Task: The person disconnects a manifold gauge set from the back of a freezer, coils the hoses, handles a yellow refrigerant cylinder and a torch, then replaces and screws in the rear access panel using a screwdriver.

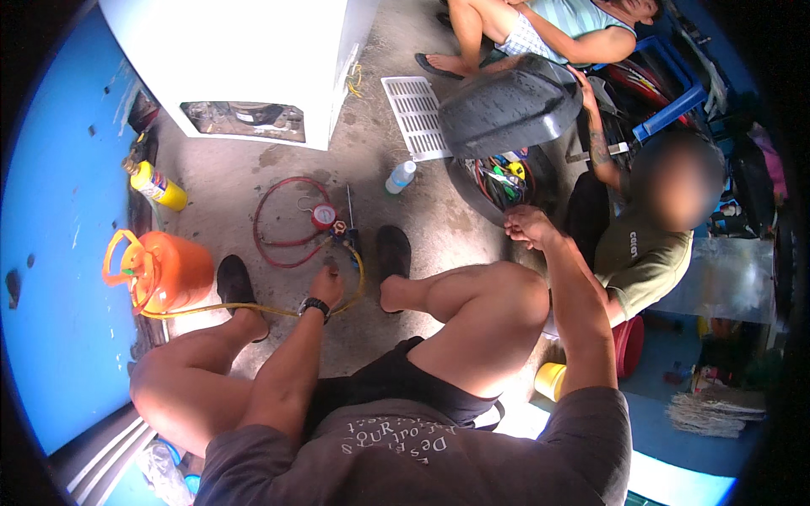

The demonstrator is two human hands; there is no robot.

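Note:
My left hand (329, 289), a watch on its wrist, is closed low over the floor beside the yellow hose (363, 277); what it holds, if anything, is hidden. The gauge manifold (325, 218) with its red hose (257, 219) lies just ahead of it. At the left, the yellow hose runs to an orange gas cylinder (181, 270). My right hand (527, 225) is closed at the near edge of an open black tool case (477, 192) full of tools; I cannot make out what is in it. A co-worker's hand (578, 78) touches the raised lid (506, 110).
A white appliance (245, 59) stands ahead, beside a slotted white panel (413, 114). A yellow canister (160, 185) is by the blue wall (59, 211); a bottle (401, 177) stands mid-floor. A seated person (641, 261) is close at my right, another (582, 42) farther back.

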